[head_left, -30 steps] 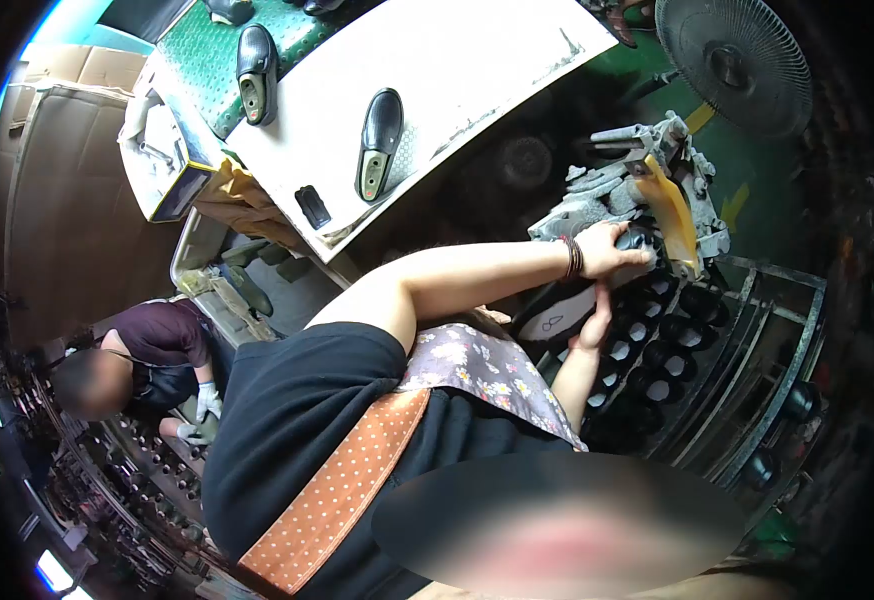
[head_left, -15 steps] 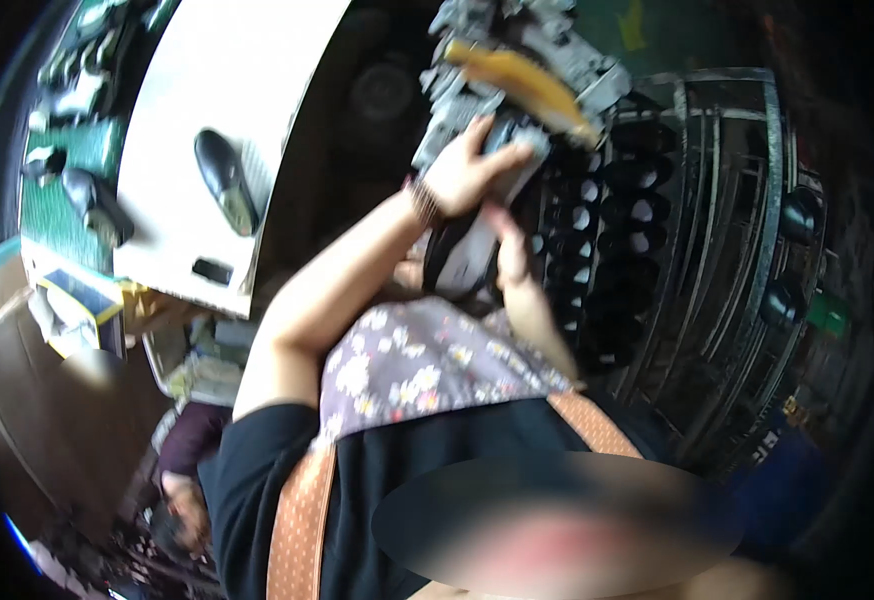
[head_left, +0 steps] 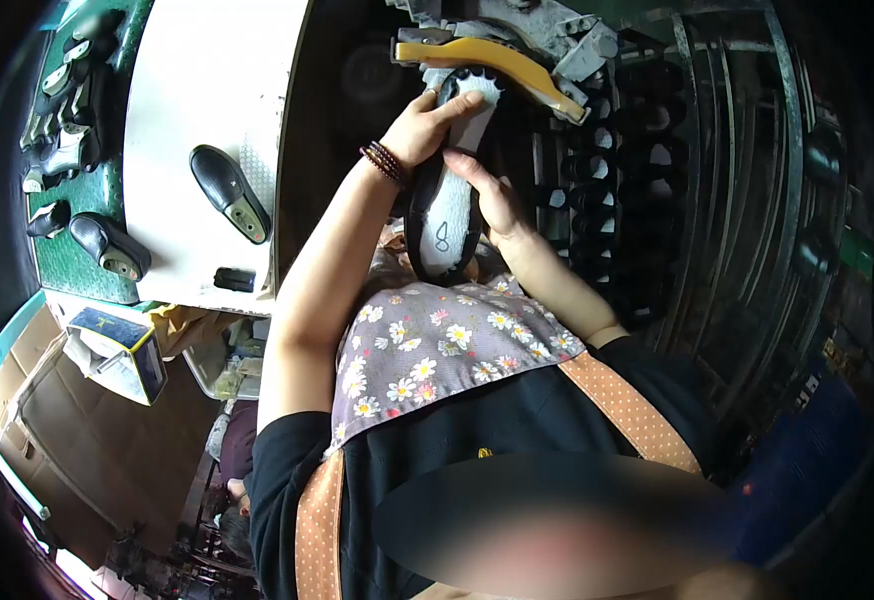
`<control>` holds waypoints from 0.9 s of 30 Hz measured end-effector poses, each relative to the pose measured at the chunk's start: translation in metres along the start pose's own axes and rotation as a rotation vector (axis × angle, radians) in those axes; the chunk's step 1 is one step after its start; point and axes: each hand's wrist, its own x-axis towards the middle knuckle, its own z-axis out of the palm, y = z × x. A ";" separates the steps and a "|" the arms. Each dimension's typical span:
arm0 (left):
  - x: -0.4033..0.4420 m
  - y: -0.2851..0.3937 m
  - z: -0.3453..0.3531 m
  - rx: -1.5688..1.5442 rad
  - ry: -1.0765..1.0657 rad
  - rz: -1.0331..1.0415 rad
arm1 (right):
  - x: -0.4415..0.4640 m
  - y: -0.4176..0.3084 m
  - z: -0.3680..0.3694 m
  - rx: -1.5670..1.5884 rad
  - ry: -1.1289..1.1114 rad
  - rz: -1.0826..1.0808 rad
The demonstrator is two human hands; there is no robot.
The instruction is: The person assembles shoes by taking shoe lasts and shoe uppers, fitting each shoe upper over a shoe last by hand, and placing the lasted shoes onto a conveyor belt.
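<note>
Since half a second ago, that numbered shoe point(head_left: 446, 215) is turning its white sole up to the camera, so the hand-drawn 8 is now showing plainly, and the yellow bar point(head_left: 497, 62) is appearing higher in the frame (the whole view is shifting a bit too, so not all of that is the shoe). Right now the shoe is sitting upper centre, lengthwise, just below the bar, with black material wrapping around its sole and bunching into pleats at the top end. Its bottom end is hanging right by the flowery apron point(head_left: 437, 350); can't tell if they're touching. Left hand point(head_left: 425, 128), the one wearing the dark bracelet point(head_left: 385, 162), is pinching the upper part, thumb lying across the sole. Right hand point(head_left: 497, 205) is clamping the middle from the other side, thumb on the edge of the sole, most fingers hiding underneath. Over at upper left, a dark loafer point(head_left: 229, 192) is lying on the white counter point(head_left: 192, 90) with a small black tray point(head_left: 234, 278) near it, and more shoes are standing on the green surface point(head_left: 77, 265) beyond. Rows of dark shoes point(head_left: 589, 195) are filling the area right of the hands.
</note>
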 end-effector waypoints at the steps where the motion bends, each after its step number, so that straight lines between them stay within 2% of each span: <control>1: -0.002 0.001 0.001 -0.046 -0.027 0.031 | 0.003 0.002 0.000 -0.010 -0.018 -0.078; 3: 0.006 -0.005 -0.009 -0.038 -0.093 0.023 | 0.008 0.005 -0.001 -0.028 -0.041 -0.245; 4: 0.006 -0.003 -0.010 0.012 -0.095 0.036 | 0.006 0.006 -0.001 0.006 -0.004 -0.123; 6: 0.010 -0.005 -0.017 0.060 -0.075 0.053 | 0.007 0.005 -0.002 -0.016 0.012 -0.044; 7: 0.017 -0.011 -0.025 0.045 -0.124 0.132 | 0.009 0.002 -0.002 -0.003 0.015 0.007; 9: 0.025 -0.017 -0.025 0.072 -0.144 0.293 | 0.012 0.004 -0.002 -0.054 0.057 -0.305; 10: 0.026 -0.014 -0.020 0.023 -0.087 0.263 | 0.015 0.008 -0.006 -0.061 0.103 -0.267; 12: 0.026 -0.015 -0.025 0.171 -0.041 0.269 | 0.004 -0.001 -0.001 -0.009 0.059 -0.185; 14: 0.040 -0.024 -0.039 0.232 -0.019 0.331 | 0.060 0.027 -0.024 -0.160 0.155 -0.278; 15: 0.040 -0.029 -0.040 0.243 -0.013 0.366 | 0.031 0.003 -0.010 -0.103 0.060 -0.394; 16: 0.038 -0.035 -0.041 0.266 -0.012 0.400 | 0.029 0.005 -0.015 -0.141 0.057 -0.354; 17: 0.030 -0.031 -0.034 0.216 0.045 0.292 | 0.026 0.008 -0.018 -0.175 0.051 -0.305; 18: 0.039 -0.057 -0.053 0.391 0.047 0.411 | 0.022 0.007 -0.019 -0.148 0.060 -0.315; 20: -0.003 -0.036 -0.022 0.093 -0.021 0.207 | 0.014 0.029 -0.040 -0.215 0.028 -0.354; 21: -0.022 -0.043 -0.016 -0.063 -0.160 0.232 | 0.008 0.037 -0.054 -0.255 0.008 -0.370; 22: -0.030 -0.080 -0.036 -0.341 -0.357 0.067 | -0.007 0.040 -0.068 -0.619 0.023 -0.360; 23: -0.056 -0.085 -0.031 -0.557 -0.288 -0.214 | -0.020 0.046 -0.081 -0.971 0.045 -0.338; 24: -0.073 -0.081 -0.009 -0.572 -0.266 -0.366 | -0.025 0.049 -0.088 -0.800 -0.113 -0.541; 25: -0.078 -0.120 -0.017 -0.616 -0.060 -0.471 | -0.034 0.048 -0.090 -0.850 -0.094 -0.568; 27: -0.076 -0.152 -0.028 -0.746 -0.249 -0.548 | -0.048 0.060 -0.090 -1.178 -0.019 -0.768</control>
